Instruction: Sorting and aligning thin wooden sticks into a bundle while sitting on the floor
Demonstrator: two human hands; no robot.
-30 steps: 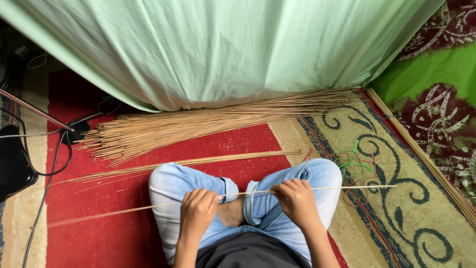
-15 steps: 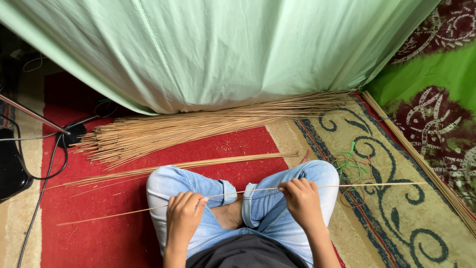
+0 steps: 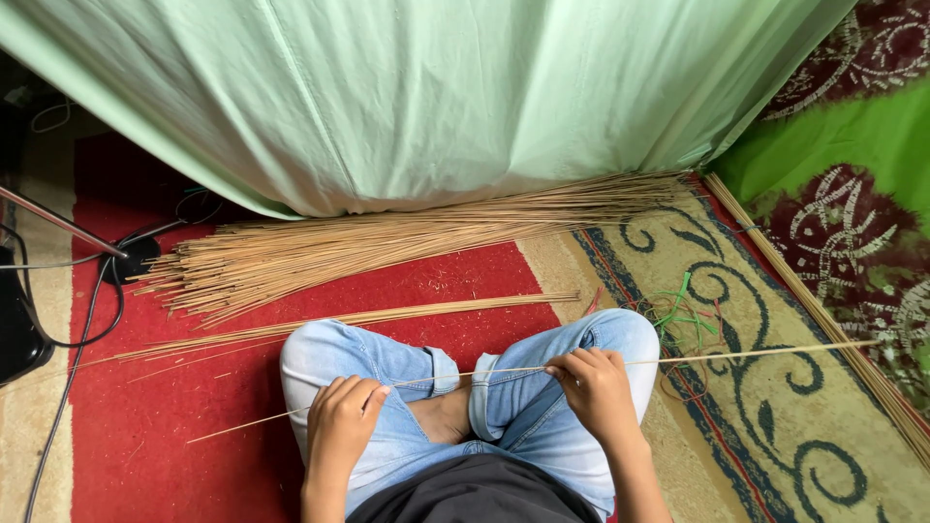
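Pale green cloth (image 3: 417, 97) hung at back; red/beige patterned carpet (image 3: 765, 426) covered floor w/ black cables (image 3: 87, 320) left.

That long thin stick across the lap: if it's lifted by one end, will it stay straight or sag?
Likely springy rather than rigid: the stick is very thin for its length and already bows slightly between the left hand and right hand. Probably very light; fingertips alone hold it. It might snap if bent sharply, being so slender.
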